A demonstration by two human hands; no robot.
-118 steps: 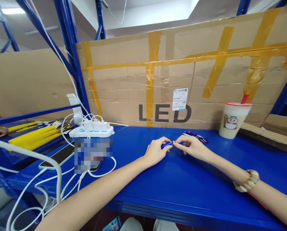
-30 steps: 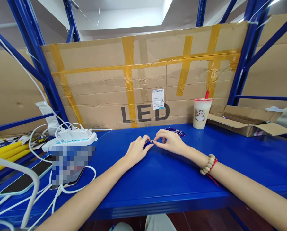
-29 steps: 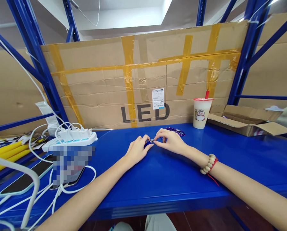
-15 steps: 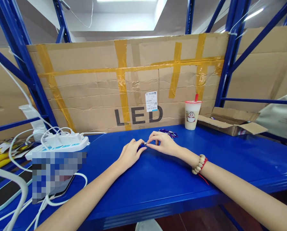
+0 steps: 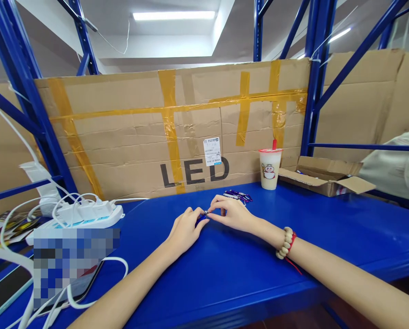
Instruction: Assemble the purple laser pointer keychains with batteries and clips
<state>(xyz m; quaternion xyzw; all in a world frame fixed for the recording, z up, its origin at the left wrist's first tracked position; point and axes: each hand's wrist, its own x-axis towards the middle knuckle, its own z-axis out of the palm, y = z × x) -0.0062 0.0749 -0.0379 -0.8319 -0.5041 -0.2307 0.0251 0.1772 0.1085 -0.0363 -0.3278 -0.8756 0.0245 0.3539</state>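
Observation:
Over the blue tabletop (image 5: 204,274), my left hand (image 5: 187,229) is closed around a small dark-blue item with a shiny metal end (image 5: 206,213). Thumb and index finger of my right hand (image 5: 232,213) pinch that metal end, so the fingertips of both hands nearly meet. Most of the item is hidden by the fingers, and its kind cannot be made out. Just behind my right hand lie several small dark-blue and silver pieces (image 5: 240,196) in a loose pile. A beaded bracelet (image 5: 285,243) with a red cord circles my right wrist.
A lidded drink cup (image 5: 269,170) with a red straw stands at the back. To its right sits an open cardboard box (image 5: 323,185). White cables, a power strip (image 5: 111,215) and a phone (image 5: 92,282) crowd the left. A large cardboard sheet (image 5: 132,146) walls the back.
The camera view has tilted up slightly and shifted, so the scene sits lower. Both hands keep their hold on the small item, and more of the pile behind my right hand shows.

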